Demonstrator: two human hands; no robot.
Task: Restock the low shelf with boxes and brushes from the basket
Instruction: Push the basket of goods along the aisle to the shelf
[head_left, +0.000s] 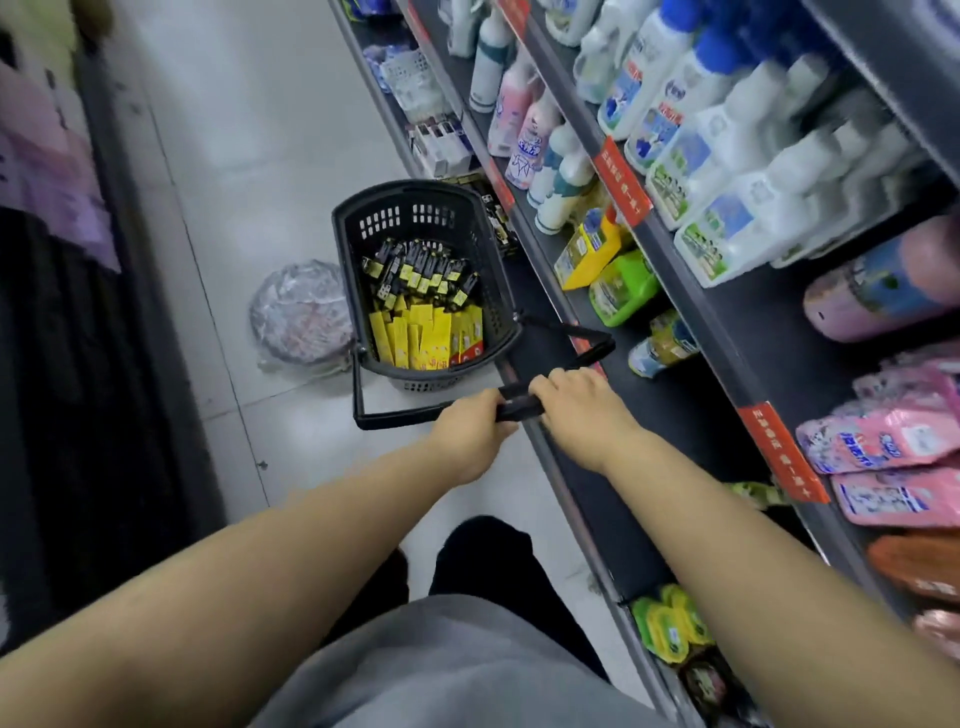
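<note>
A black plastic basket (363, 234) stands on the floor against the low shelf. Inside lie several black-and-yellow packs (421, 270) at the far end and several yellow boxes (421, 338) at the near end. Its long black handle (415, 415) hangs toward me. My left hand (467, 431) and my right hand (576, 400) both grip that handle side by side. The low shelf (639, 415) runs dark along the right, beside the basket, with more black-and-yellow packs (498, 218) on it behind the basket.
A round clear-wrapped bundle (301, 312) lies on the floor left of the basket. Shelves on the right hold white bottles (727, 156), yellow and green bottles (608, 265) and pink packs (893, 441). A dark rack (78, 364) lines the left of the aisle.
</note>
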